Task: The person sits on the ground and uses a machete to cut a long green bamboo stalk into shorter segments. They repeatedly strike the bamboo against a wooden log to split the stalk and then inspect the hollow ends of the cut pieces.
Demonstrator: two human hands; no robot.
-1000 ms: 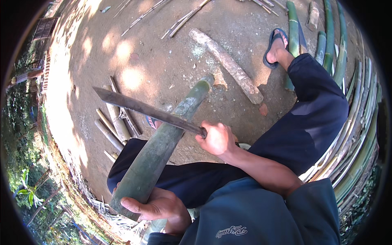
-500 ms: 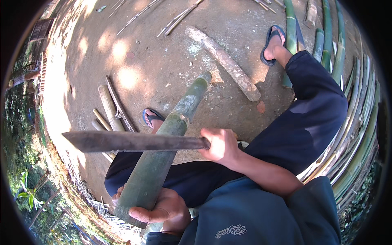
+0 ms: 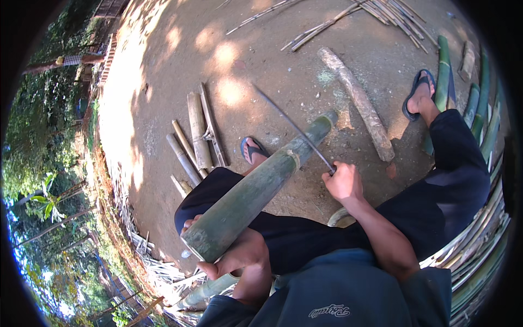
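A thick green bamboo pole slants from the lower left up to the right, above my thighs. My left hand grips it near its lower end, with fingertips showing on the far side. In my right hand is a machete, seen nearly edge-on as a thin dark line. Its blade crosses over the bamboo near the upper joint; whether it touches the pole I cannot tell. The handle is mostly hidden in my closed fingers.
A weathered log lies on the dirt ahead. Short bamboo pieces lie left of my sandalled foot. Thin sticks are at the far right, and a heap of split bamboo strips is beside my right leg. Foliage borders the left.
The machete has turned from lying flat across the pole to edge-on, its tip now pointing up and away. The bamboo has tilted further toward the right. The whole view has shifted.
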